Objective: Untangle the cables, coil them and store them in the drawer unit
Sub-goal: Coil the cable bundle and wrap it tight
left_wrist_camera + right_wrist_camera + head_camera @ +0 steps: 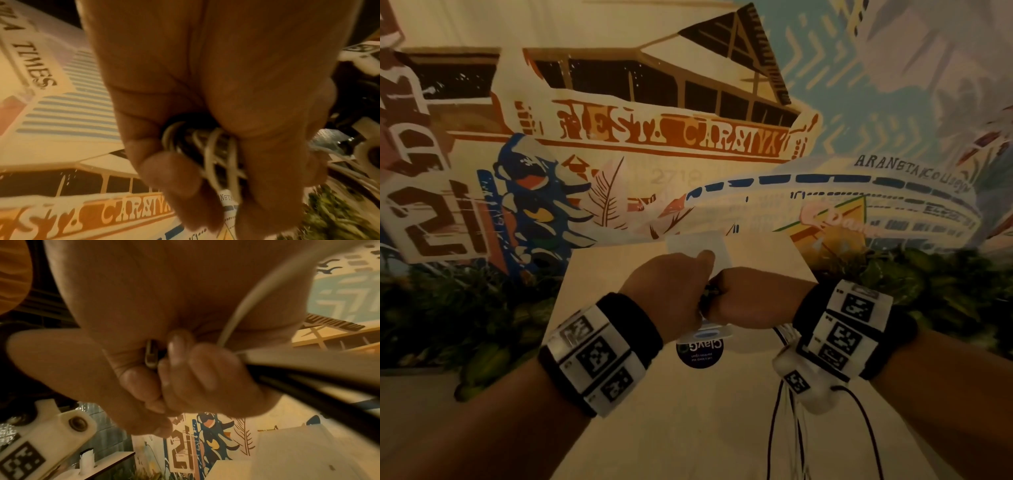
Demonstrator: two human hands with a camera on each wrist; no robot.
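Two hands meet above a pale table (619, 267) set against a painted mural wall (654, 130), working a bundle of thin white and dark cables (207, 152). The left hand (671, 291) is curled round the bunched loops, fingers and thumb closing over several crossing strands. The right hand (753, 298), knuckle to knuckle with it, is clenched on more of the same bundle, with a flat metal plug end (151, 353) showing between thumb and fingers in the right wrist view. Loose dark and white lengths (784, 438) hang from beneath the right wrist towards the near edge of the frame. A small translucent drawer unit (700, 246) appears to stand on the table just beyond the hands, while a round dark-labelled container (700, 349) sits below them, nearer the camera.

The cables look light, limp and smooth-jacketed, likely to slide through a loose hold and to spring out of a coil once released. The surest purchase is probably on the bunched loops themselves, pinched where strands cross, with the stiffer plug ends used for feeding a strand back through a knot. Sharp tugging risks tightening the tangle or straining the joint where cable meets plug
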